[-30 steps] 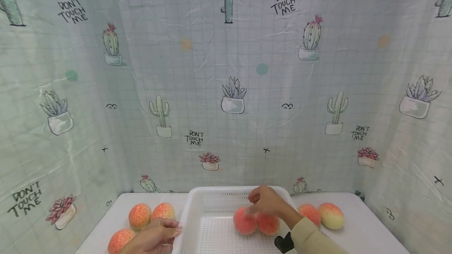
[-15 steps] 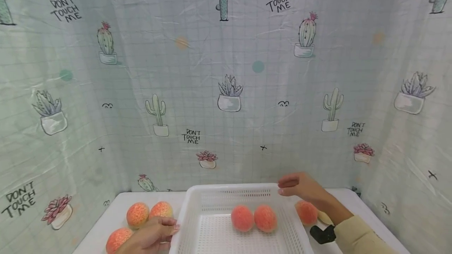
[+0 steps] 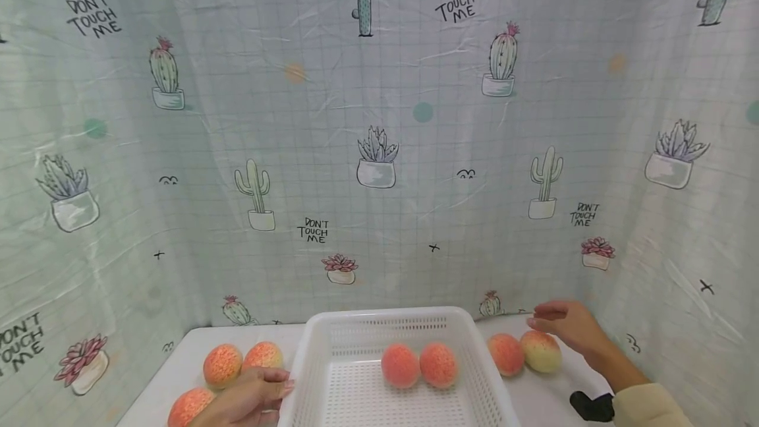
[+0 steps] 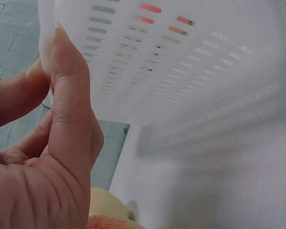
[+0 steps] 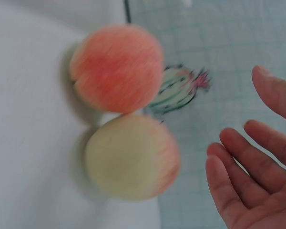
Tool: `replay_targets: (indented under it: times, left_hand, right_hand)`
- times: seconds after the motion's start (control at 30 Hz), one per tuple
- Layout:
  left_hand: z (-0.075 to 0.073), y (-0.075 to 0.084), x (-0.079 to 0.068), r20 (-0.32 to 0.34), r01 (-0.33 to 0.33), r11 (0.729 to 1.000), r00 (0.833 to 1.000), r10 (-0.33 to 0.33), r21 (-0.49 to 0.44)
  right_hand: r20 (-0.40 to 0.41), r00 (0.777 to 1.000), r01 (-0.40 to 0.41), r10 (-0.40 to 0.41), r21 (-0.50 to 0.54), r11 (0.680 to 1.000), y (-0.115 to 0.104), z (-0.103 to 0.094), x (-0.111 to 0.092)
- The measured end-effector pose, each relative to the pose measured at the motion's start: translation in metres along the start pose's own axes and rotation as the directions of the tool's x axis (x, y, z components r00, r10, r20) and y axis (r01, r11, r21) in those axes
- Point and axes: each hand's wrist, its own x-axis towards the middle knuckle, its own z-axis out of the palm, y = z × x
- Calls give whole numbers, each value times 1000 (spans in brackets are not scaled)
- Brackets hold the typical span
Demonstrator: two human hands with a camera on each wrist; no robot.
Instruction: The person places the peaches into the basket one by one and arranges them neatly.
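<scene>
Your left hand (image 3: 252, 395) pinches the left rim of the white basket (image 3: 379, 313); two peaches (image 3: 400, 366) lie inside. Right of the basket, your right hand (image 3: 575, 329), fingers relaxed and empty, hovers near a yellow-red peach (image 3: 542, 354) beside a red peach (image 3: 506, 354) on the counter (image 3: 536, 395).

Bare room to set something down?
Inside the white basket, left of its two peaches; also the table between basket and black wrist piece, nearer than the right-side peach pair. Crowded: left of the basket, with three peaches and the left hand.
</scene>
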Motion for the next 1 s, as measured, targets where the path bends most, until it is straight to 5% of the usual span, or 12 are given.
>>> replay_targets:
  times: [0.37, 0.63, 1.0]
  left_hand:
    - [-1, 0, 0, 5, -7, 1000, 1000, 7, 7]
    - [0, 0, 0, -18, 14, 999, 1000, -13, 44]
    - [2, 0, -2, 11, 4, 999, 1000, -4, -53]
  right_hand:
    - [-118, 958, -262, 260, -1, 965, 57, 26, 9]
    - [-107, 960, -260, 259, 0, 966, 63, 42, 4]
    - [-164, 951, -264, 262, 16, 965, 65, 40, 5]
